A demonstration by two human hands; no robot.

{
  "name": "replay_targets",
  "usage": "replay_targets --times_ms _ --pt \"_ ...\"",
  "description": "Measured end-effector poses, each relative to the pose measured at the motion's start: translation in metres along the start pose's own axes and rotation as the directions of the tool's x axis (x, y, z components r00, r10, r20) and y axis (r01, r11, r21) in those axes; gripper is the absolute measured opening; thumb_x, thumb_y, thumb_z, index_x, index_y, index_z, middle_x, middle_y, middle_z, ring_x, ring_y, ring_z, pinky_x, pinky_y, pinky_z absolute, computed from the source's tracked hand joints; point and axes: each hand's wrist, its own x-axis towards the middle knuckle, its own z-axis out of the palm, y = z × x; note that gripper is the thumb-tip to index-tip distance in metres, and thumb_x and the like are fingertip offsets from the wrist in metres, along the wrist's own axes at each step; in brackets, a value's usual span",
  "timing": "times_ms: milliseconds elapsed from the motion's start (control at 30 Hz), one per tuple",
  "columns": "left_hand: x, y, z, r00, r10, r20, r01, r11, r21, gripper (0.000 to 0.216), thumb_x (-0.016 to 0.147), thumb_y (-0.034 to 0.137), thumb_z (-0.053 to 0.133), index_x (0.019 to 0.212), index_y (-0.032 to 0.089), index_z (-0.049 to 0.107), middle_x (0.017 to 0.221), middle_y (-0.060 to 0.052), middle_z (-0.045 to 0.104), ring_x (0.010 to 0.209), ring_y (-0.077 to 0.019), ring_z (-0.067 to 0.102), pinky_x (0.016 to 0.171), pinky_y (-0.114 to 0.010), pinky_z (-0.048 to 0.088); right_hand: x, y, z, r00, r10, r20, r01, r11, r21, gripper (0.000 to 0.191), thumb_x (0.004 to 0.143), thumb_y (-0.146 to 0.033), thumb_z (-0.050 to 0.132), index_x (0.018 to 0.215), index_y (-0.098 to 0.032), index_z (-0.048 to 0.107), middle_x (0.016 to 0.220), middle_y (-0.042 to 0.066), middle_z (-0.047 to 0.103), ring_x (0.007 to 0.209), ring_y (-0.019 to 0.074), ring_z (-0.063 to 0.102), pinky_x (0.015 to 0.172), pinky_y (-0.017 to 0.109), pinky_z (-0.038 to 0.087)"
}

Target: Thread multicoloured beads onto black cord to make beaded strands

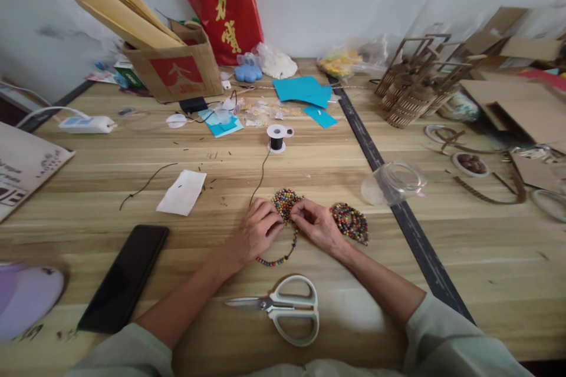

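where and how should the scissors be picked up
Probably best by the pale handle loops, from the right, with the right hand once free of the beads: the scissors lie flat, loops rightward and metal blades pointing left.

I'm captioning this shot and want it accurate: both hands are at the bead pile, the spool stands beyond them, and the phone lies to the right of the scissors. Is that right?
Not quite: the head view shows the phone to the left of the scissors. The left hand and right hand are at the bead pile, with the spool beyond them.
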Motion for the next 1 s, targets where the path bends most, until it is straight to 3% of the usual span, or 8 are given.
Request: replay_targets --times_ms 167,267,1000 --pt "-0.0002 -0.0028 0.0004 0.989 -0.013 -0.148 -0.009 0.989 -0.15 0.005 0.081 0.011 0.064 0.082 0.016 0.064 0.08 -0.006 0.065 0.087 -0.0188 0.056 0.078 -0.033 0.051 -0.0003 0.0004 0.0001 0.999 -0.01 0.039 0.01 1.0 -0.002 0.008 0.084 -0.021 0.056 0.079 -0.016 0.06 0.063 -0.003 0.053 0.055 0.0093 0.045 0.051 0.02 0.035" --pt "0.0001 -0.0034 0.0001 0.983 -0.036 -0.179 -0.003 0.977 -0.211 0.006 0.08 0.01 0.064 0.083 0.015 0.065 0.079 -0.007 0.066 0.084 -0.0184 0.058 0.075 -0.031 0.051 -0.0007 0.0005 0.0001 0.998 -0.03 0.055 0.031 0.999 -0.017 0.007 0.083 -0.019 0.056 0.078 -0.016 0.06 0.063 -0.003 0.052 0.055 0.009 0.044 0.051 0.019 0.035" --pt "0.0015 -0.0044 0.0012 0.985 -0.059 -0.164 0.008 0.955 -0.297 0.007 0.08 0.011 0.063 0.084 0.015 0.068 0.078 -0.008 0.067 0.081 -0.0188 0.061 0.073 -0.032 0.053 -0.0023 0.0002 0.0008 0.992 -0.081 0.094 0.083 0.996 -0.015 0.006 0.083 -0.016 0.056 0.079 -0.016 0.06 0.066 -0.002 0.053 0.057 0.0092 0.046 0.053 0.019 0.036"
